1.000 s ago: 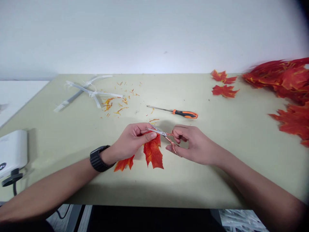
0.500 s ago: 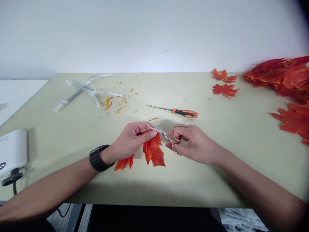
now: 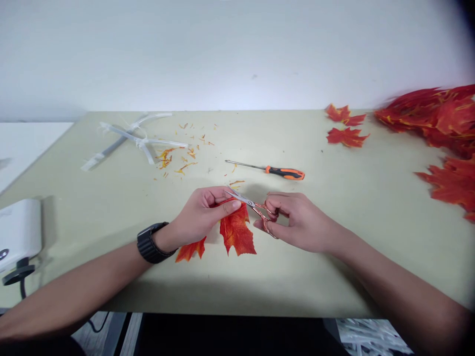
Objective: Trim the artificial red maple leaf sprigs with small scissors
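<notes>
My left hand [image 3: 200, 215], with a black watch on the wrist, pinches a red-orange artificial maple leaf [image 3: 237, 232] between thumb and fingers. Part of the leaf is hidden behind the fingers, and its lobes hang toward the table. My right hand [image 3: 297, 217] grips small scissors [image 3: 250, 203] with copper-coloured handles, fingers closed about the loops. Slightly parted, the silver blades reach across the leaf's upper edge beside my left thumb and fingertips. Another orange leaf piece [image 3: 191, 250] shows below the left hand; whether it joins the held leaf I cannot tell.
Beyond my hands lies a screwdriver [image 3: 284, 172] with an orange-black handle. Yellow-orange scraps [image 3: 165, 157] are scattered near bundled clear plastic strips [image 3: 126, 136]. Two small leaves [image 3: 347, 137] and a large leaf pile [image 3: 438, 116] are at right. A white device [image 3: 22, 230] stands at left.
The scissor blades have parted a little at the tips. The leaf's hanging edge has shifted slightly right; both hands stay almost in place.
</notes>
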A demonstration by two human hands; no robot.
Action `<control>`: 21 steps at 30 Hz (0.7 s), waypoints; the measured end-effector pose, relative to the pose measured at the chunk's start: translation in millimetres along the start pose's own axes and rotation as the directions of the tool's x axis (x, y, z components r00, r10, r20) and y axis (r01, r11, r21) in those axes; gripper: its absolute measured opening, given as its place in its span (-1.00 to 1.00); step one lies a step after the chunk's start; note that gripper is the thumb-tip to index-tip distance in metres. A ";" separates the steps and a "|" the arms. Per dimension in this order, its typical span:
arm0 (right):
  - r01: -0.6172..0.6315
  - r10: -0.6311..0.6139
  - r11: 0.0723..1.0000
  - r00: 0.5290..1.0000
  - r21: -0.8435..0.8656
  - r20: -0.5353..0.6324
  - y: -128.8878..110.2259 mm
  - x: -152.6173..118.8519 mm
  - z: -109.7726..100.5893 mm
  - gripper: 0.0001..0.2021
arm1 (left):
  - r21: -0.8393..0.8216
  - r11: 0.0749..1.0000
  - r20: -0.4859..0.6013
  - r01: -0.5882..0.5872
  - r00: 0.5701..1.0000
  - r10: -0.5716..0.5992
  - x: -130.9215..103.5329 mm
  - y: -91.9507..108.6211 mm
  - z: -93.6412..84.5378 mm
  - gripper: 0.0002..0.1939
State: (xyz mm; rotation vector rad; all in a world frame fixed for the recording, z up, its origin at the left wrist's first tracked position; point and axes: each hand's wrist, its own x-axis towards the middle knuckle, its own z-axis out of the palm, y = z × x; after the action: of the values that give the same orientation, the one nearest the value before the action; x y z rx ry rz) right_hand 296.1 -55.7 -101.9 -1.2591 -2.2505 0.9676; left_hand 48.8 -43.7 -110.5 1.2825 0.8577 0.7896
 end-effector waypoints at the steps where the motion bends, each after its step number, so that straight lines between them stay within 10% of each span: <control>1: 0.003 -0.003 1.000 1.000 -0.017 -0.004 0.0 0.0 0.2 -0.62 | 0.012 1.000 -0.003 0.003 1.000 -0.003 -0.1 0.0 -0.1 -0.75; 14: -0.012 0.012 1.000 1.000 -0.024 0.001 0.2 0.8 1.2 -0.64 | 0.027 1.000 -0.001 0.011 1.000 -0.011 -0.6 -1.4 -0.5 -0.77; 21: -0.103 0.116 0.954 0.993 0.282 -0.028 4.4 1.8 1.9 -0.62 | 0.001 0.999 -0.021 0.033 0.999 -0.033 -0.3 -5.9 -1.7 -0.74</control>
State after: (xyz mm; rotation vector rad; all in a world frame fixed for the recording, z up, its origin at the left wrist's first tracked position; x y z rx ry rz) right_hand 296.6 -53.4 -106.4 -1.2734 -1.9430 1.2367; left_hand 47.3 -43.8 -116.4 1.2603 0.8943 0.7778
